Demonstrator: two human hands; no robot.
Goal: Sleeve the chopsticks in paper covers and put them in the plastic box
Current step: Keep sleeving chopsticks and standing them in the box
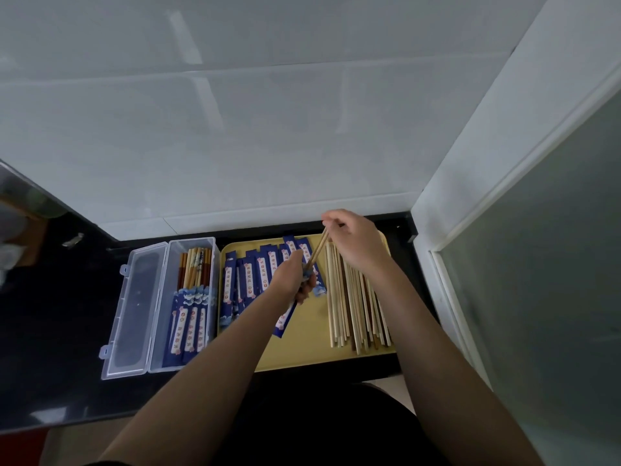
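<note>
My left hand (pixel 295 274) grips a blue paper cover (pixel 285 319) above the yellow tray (pixel 302 351); the cover's lower end sticks out below the hand. My right hand (pixel 353 245) pinches the top of a pair of wooden chopsticks (pixel 317 252) whose lower ends go into the cover at my left hand. Several loose blue covers (pixel 250 279) lie on the tray's left half. Several bare chopsticks (pixel 356 304) lie on its right half. The clear plastic box (pixel 158 317) left of the tray holds several sleeved chopsticks (pixel 190 321).
The box's lid (pixel 134 314) lies open to the left on the dark counter (pixel 57 348). A white tiled wall rises just behind the tray. A white frame with frosted glass (pixel 537 264) stands close on the right. Blurred objects sit at the far left.
</note>
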